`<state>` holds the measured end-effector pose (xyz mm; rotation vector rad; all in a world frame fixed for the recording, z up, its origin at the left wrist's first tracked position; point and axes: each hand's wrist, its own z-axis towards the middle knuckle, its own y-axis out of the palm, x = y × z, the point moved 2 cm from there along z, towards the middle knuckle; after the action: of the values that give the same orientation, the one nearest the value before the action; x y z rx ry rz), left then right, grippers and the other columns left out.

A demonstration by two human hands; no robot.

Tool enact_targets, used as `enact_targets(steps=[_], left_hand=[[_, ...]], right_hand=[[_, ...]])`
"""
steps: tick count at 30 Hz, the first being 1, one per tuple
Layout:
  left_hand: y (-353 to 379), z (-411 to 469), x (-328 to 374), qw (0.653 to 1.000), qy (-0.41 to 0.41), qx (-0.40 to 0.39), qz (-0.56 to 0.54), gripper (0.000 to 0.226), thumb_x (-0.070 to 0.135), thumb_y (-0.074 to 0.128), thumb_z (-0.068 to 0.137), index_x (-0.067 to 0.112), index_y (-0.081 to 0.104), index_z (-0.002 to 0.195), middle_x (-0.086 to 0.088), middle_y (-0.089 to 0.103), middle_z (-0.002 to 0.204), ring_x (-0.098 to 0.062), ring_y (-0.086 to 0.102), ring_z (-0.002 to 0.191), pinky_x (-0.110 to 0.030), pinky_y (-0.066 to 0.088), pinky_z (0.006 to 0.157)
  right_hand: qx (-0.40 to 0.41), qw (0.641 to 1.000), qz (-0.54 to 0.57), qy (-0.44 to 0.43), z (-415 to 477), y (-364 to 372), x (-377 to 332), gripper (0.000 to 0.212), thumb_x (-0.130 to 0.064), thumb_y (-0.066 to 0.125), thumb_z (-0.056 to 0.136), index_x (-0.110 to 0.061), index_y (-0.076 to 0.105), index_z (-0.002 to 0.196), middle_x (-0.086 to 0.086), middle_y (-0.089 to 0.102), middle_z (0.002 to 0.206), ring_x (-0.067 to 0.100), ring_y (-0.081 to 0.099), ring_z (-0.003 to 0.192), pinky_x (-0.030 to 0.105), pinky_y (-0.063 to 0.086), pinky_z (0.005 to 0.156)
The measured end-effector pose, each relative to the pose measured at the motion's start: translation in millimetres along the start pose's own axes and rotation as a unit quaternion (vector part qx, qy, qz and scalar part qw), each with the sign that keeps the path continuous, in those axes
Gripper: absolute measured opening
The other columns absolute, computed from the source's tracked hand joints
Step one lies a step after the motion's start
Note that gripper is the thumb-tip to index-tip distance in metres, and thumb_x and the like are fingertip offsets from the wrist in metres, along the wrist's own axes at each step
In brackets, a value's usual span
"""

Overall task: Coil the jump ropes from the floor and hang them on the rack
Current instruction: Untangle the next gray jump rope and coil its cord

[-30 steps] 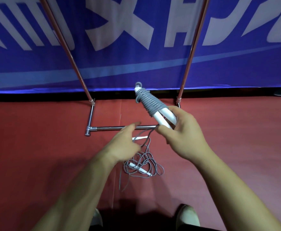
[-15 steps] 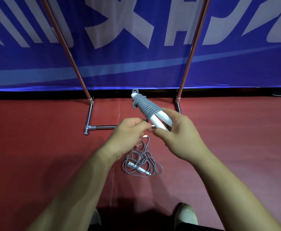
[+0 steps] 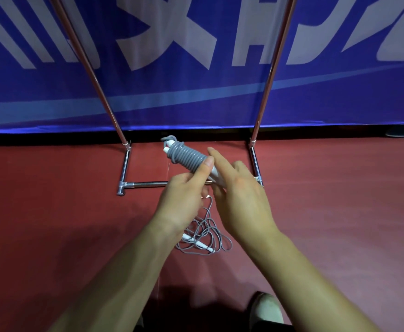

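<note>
Above the rack [image 3: 145, 185] base, the coiled rope [image 3: 186, 158] is gripped by the left hand [image 3: 184, 200] and touched by the open-fingered right hand [image 3: 241, 200]. A loose rope [image 3: 197, 243] is seen before the rack.

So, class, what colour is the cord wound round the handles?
The cord is grey, seen in the head view.

Two jump ropes: one coiled jump rope [image 3: 187, 158] with two white handle ends [image 3: 165, 149] poking from its coil, one loose jump rope [image 3: 207, 232] tangled on the floor [image 3: 52, 212] with one white handle [image 3: 196, 243] showing plainly. Two hands, a left hand [image 3: 184, 200] and a right hand [image 3: 241, 200]. One rack [image 3: 125, 164], with two upright poles [image 3: 270, 75] and three base bars [image 3: 148, 184] in view. One blue banner [image 3: 196, 97]. One pale shoe [image 3: 265, 310]
</note>
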<state>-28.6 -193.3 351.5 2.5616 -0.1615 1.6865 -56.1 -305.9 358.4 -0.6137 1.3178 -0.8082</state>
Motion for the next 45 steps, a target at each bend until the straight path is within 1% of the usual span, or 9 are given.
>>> enact_targets(steps=[9,11,15,18,23,27,34,41,45], left_hand=[[-3,-1,4,0.998,-0.033,0.005,-0.056,0.039,0.048,0.054,0.098,0.020,0.064,0.073,0.006,0.047,0.051,-0.008,0.036,0.040,-0.019,0.022,0.040],[-4,1,4,0.998,-0.029,0.002,-0.062,0.038,0.048,0.054,0.098,0.017,0.062,0.077,0.003,0.045,0.054,-0.010,0.033,0.044,-0.021,0.019,0.043],[-3,4,9,0.995,0.010,-0.055,-0.079,0.027,0.038,0.053,0.100,0.014,0.062,0.090,-0.004,0.049,0.065,-0.011,0.030,0.046,-0.024,0.019,0.044],[-5,6,4,0.996,0.021,-0.084,-0.026,0.037,0.051,0.058,0.092,0.017,0.067,0.100,-0.005,0.055,0.075,-0.008,0.039,0.045,-0.020,0.030,0.042],[-12,6,1,0.985,0.047,-0.099,0.130,0.041,0.067,0.050,0.093,0.031,0.069,0.093,0.014,0.055,0.061,-0.011,0.045,0.048,-0.027,0.038,0.048],[-11,9,-6,0.968,0.057,-0.076,0.233,0.052,0.060,0.046,0.099,0.019,0.063,0.071,0.007,0.059,0.052,-0.015,0.053,0.045,-0.028,0.041,0.053],[-10,9,-11,0.960,0.004,-0.079,0.268,0.062,0.056,0.045,0.100,0.007,0.068,0.071,-0.013,0.062,0.051,-0.020,0.054,0.041,-0.025,0.041,0.050],[-11,9,-9,0.974,-0.025,-0.049,0.222,0.068,0.073,0.047,0.090,0.012,0.069,0.068,0.000,0.060,0.049,-0.020,0.056,0.043,-0.024,0.039,0.047],[-13,11,-12,0.970,0.017,-0.033,0.240,0.055,0.070,0.050,0.090,0.024,0.073,0.070,0.009,0.062,0.055,-0.017,0.057,0.060,-0.031,0.043,0.063]], right_hand=[[-0.128,0.969,0.206,0.048,0,5,-4,0.049,-0.038,0.035,0.106,-0.047,0.027,0.153,0.000,0.042,0.119,0.016,0.048,0.115,0.028,0.037,0.106],[-0.131,0.943,0.288,0.101,6,-2,-4,0.045,-0.037,0.046,0.105,-0.045,0.040,0.149,-0.003,0.050,0.118,0.004,0.053,0.106,0.017,0.038,0.097],[-0.156,0.833,0.469,0.246,10,-14,8,0.057,-0.021,0.071,0.089,-0.021,0.050,0.142,0.008,0.066,0.101,0.018,0.057,0.075,0.035,0.048,0.068],[-0.246,0.805,0.491,0.225,9,-22,15,0.026,-0.013,0.068,0.090,-0.004,0.066,0.115,0.009,0.064,0.082,0.022,0.051,0.063,0.031,0.043,0.060],[-0.249,0.880,0.368,0.168,9,-36,24,0.026,-0.036,0.081,0.078,-0.012,0.074,0.075,0.016,0.051,0.065,0.026,0.041,0.058,0.036,0.030,0.060],[-0.162,0.960,0.175,0.144,9,-28,34,0.043,-0.044,0.082,0.075,-0.011,0.057,0.086,0.011,0.068,0.072,0.031,0.063,0.062,0.041,0.052,0.063],[-0.167,0.978,0.085,0.097,4,-13,35,0.036,-0.036,0.071,0.089,-0.015,0.043,0.093,0.003,0.066,0.075,0.026,0.066,0.065,0.039,0.051,0.061],[-0.169,0.985,0.028,0.033,-4,5,10,0.014,-0.025,0.048,0.100,-0.022,0.036,0.105,0.006,0.060,0.095,0.035,0.058,0.089,0.045,0.046,0.069],[-0.225,0.970,0.046,0.084,-8,5,0,0.059,-0.034,0.032,0.104,-0.020,0.012,0.157,0.012,0.045,0.139,0.031,0.041,0.128,0.036,0.035,0.090]])
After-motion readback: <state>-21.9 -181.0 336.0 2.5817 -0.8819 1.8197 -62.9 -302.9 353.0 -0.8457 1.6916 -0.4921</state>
